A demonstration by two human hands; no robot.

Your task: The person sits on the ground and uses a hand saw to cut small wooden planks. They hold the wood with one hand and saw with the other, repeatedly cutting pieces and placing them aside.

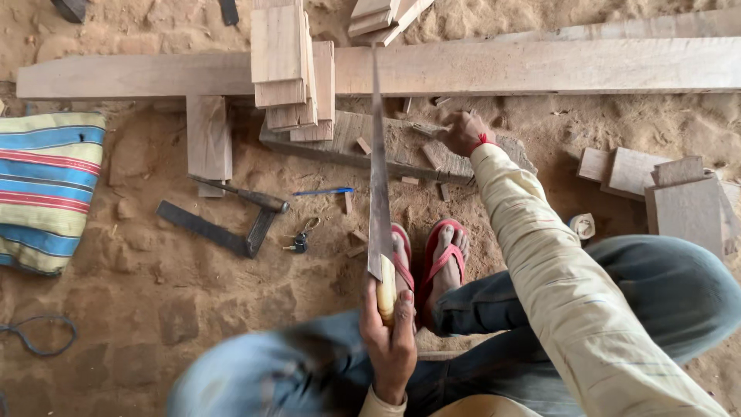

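Saw (379,177): blade upright, pointing away over sandy ground
Left hand (390,340): fingers closed around the saw's wooden handle
Right hand (465,133): fingers curled on a small wood piece (430,130) on the board (347,139)
Ground (139,278): sand, wood offcuts, long plank (540,66)

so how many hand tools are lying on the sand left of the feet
2: a hammer beside the short upright plank, and a dark try square just below it. The saw is in the left hand, not on the sand. Sawdust or offcuts may hide others.
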